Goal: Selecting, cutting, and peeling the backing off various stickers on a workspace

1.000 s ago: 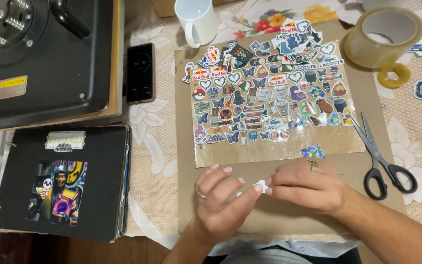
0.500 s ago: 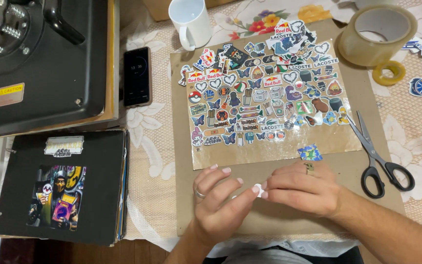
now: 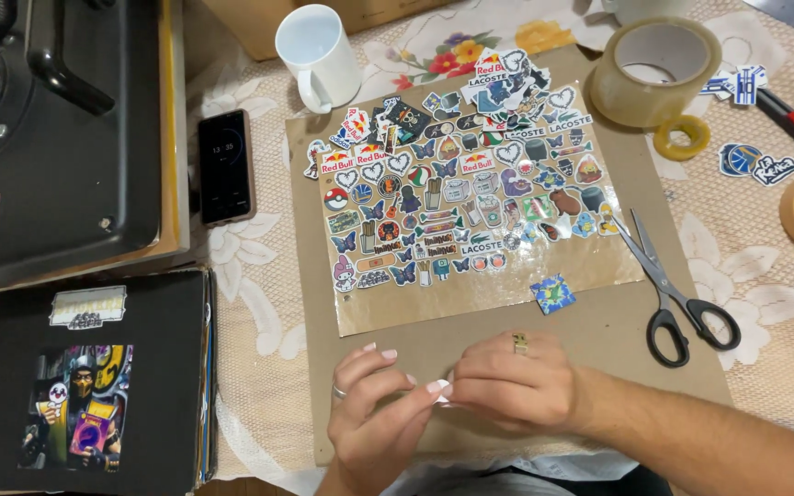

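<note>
Both hands meet at the near edge of the brown cardboard sheet point(image 3: 691, 321), fingertips together over a small white scrap point(image 3: 440, 387) pinched between them. Left hand point(image 3: 379, 404): fingers curled narrow, thumb and forefinger closed on the scrap, ring on one finger. Right hand point(image 3: 516, 386): also closed, knuckles up, ring showing, fingertips touching the same scrap. What the scrap is cannot be told; only its white corner shows, most likely a sticker or its backing.

Progress, as judged: the clear film point(image 3: 470, 294) on the cardboard's middle and far part is already crowded with small cut stickers, rows filling most of it; a bare strip remains along its near edge. One blue sticker point(image 3: 552, 293) lies at that edge's right end, just beyond the right hand. More loose stickers point(image 3: 755, 165) wait near the table's far right corner.

Scissors point(image 3: 673, 294) lie at the cardboard's right edge, untouched, near the right hand.
</note>
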